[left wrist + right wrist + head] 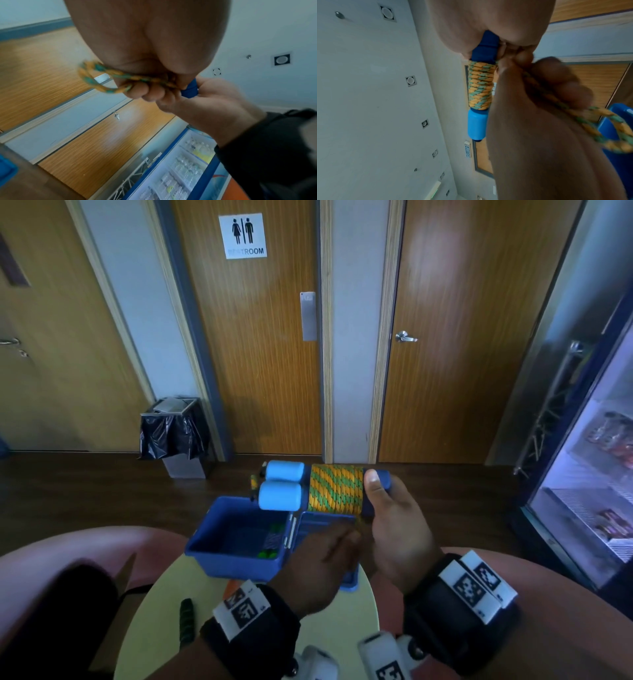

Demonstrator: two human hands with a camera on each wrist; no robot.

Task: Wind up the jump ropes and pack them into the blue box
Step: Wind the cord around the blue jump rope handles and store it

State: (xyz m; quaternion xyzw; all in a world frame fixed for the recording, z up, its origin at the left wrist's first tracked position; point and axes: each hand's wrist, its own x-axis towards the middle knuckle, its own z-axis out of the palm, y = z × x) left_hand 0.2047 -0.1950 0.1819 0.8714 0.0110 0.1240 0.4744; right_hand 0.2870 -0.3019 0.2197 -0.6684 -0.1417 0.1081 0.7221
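My right hand [387, 508] grips the dark blue ends of two jump rope handles [282, 489] with light blue caps, held level above the blue box [236, 563]. Orange and green rope [335, 489] is wound in tight coils round the handles [479, 86]. Just below, my left hand [322, 563] pinches the loose end of the rope [106, 81] in a small loop [607, 128]. The box stands open on the yellow round table [318, 635], with something small and green [267, 554] lying inside.
A dark green object [186, 619] lies on the table at the left. Pink seats [41, 563] flank the table. A bin with a black liner [173, 433] stands by the wooden doors. A lit drinks fridge [589, 474] is on the right.
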